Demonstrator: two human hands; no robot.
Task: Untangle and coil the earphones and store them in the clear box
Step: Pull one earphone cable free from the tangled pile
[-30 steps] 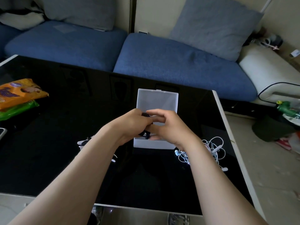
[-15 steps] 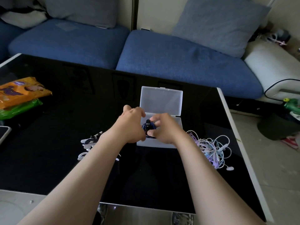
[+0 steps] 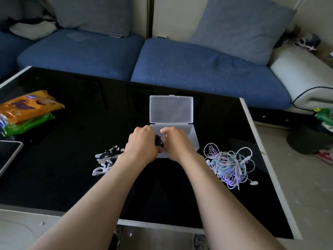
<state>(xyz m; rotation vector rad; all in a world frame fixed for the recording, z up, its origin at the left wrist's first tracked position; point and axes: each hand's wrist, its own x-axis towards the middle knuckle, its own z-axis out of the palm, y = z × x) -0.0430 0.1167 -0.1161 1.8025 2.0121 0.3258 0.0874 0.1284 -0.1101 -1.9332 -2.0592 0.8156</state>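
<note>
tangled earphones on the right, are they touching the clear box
Apart. The head view shows a narrow strip of black table between the leftmost loop of the tangled earphones and the right wall of the clear box.

On the table (image 3: pixel 72 159), the box (image 3: pixel 195 139) has tangled earphones (image 3: pixel 228 165) right, small pieces (image 3: pixel 106 157) left.

Far left of the fingers (image 3: pixel 166 132), an orange packet (image 3: pixel 30 105) lies atop a green packet (image 3: pixel 28 124) on the black table (image 3: pixel 63 177). A white-edged screen (image 3: pixel 9 156) sits left and nearer, at the table's edge. Small black-and-white pieces (image 3: pixel 108 156) lie close left of the fingers. Beyond them stands a blue sofa (image 3: pixel 198 73) with grey cushions (image 3: pixel 239 27).
</note>
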